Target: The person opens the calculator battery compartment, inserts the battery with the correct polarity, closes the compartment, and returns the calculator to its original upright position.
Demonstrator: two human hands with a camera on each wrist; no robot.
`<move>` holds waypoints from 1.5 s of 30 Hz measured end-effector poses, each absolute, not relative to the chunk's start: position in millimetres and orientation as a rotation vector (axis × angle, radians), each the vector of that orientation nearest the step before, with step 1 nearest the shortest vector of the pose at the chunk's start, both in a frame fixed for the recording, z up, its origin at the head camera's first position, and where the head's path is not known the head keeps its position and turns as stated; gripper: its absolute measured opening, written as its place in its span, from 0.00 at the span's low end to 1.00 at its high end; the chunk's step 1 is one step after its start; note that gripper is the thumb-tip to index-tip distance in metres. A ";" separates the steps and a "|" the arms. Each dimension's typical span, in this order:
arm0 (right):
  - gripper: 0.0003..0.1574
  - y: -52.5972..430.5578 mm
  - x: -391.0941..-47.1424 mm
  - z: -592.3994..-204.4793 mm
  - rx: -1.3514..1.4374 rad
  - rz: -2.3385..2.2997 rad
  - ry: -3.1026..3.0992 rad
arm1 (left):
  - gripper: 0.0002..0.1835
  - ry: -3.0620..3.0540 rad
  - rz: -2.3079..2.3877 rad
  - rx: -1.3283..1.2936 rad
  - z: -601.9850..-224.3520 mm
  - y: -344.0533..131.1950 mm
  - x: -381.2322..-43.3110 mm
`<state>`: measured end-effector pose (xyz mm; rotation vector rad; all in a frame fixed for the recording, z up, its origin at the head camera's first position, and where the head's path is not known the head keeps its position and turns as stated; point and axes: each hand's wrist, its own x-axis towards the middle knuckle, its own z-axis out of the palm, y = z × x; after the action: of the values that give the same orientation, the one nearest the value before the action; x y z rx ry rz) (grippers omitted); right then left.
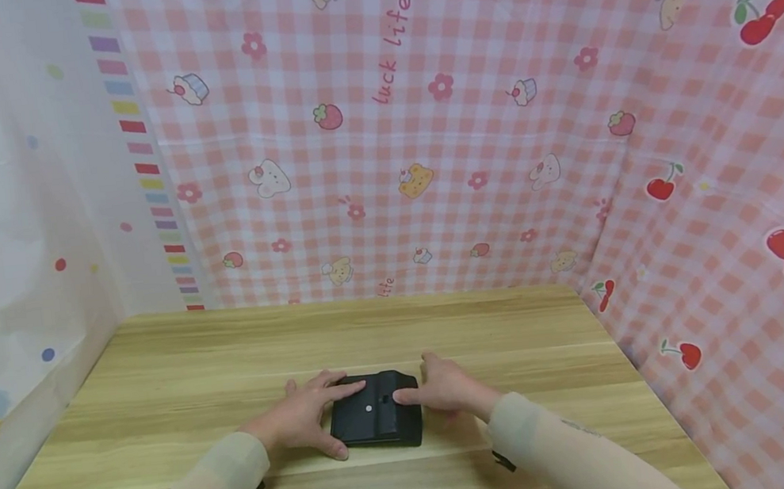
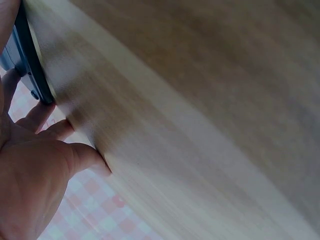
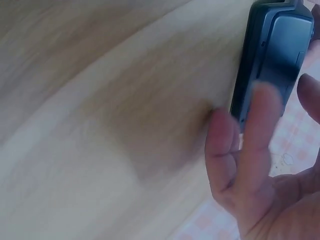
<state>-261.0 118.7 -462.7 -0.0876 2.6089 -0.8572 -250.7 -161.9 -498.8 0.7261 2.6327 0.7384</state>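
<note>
A flat black device (image 1: pixel 356 431) with a raised ridge (image 1: pixel 389 422) and a small pale round spot lies on the table. My left hand (image 1: pixel 300 416) spans its left end, thumb at the near edge and index finger stretched across the top. In the left wrist view, fingertips of that hand (image 2: pixel 32 175) meet the device's edge and the tabletop. My right hand (image 1: pixel 450 388) is at the right end, its thumb resting on the ridge. The right wrist view shows its other fingers (image 3: pixel 257 150) extended beside the device's rounded side (image 3: pixel 285 55).
The wooden table (image 1: pixel 245 344) runs back to a pink checked cloth (image 1: pixel 375 222) with cartoon prints. A white cloth (image 1: pixel 18 236) hangs at the left, and another checked cloth (image 1: pixel 729 241) with cherries closes off the right side.
</note>
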 end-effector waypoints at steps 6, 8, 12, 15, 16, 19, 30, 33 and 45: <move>0.69 135.0 -261.0 -461.6 -0.363 -0.749 2.700 | 0.56 2.638 0.741 0.724 -499.3 -161.1 -251.2; 0.72 141.4 -261.0 -462.5 -0.541 -0.702 2.695 | 0.56 2.638 0.738 0.725 -499.2 -161.1 -251.1; 0.78 152.3 -260.4 -470.7 -0.849 -0.510 2.723 | 0.56 2.639 0.737 0.734 -497.3 -161.2 -249.8; 0.77 156.3 -260.0 -478.5 -0.969 -0.397 2.730 | 0.56 2.632 0.745 0.734 -495.9 -160.9 -248.9; 0.76 156.9 -260.3 -480.6 -0.993 -0.375 2.723 | 0.56 2.629 0.747 0.731 -495.7 -160.8 -248.8; 0.72 156.4 -258.9 -483.0 -1.035 -0.360 2.691 | 0.55 2.619 0.744 0.715 -495.2 -160.8 -248.5; 0.67 153.4 -260.3 -491.6 -1.112 -0.346 2.686 | 0.55 2.618 0.741 0.696 -494.7 -160.1 -249.1; 0.68 152.7 -260.4 -490.6 -1.122 -0.338 2.682 | 0.55 2.616 0.743 0.695 -494.2 -159.9 -249.3; 0.71 145.4 -265.9 -488.8 -1.126 -0.338 2.641 | 0.55 2.617 0.744 0.711 -496.2 -161.1 -250.2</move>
<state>-265.9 145.4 -488.8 -1.1256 2.6414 -0.3380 -250.2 -161.1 -496.2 0.7110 2.6169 0.7443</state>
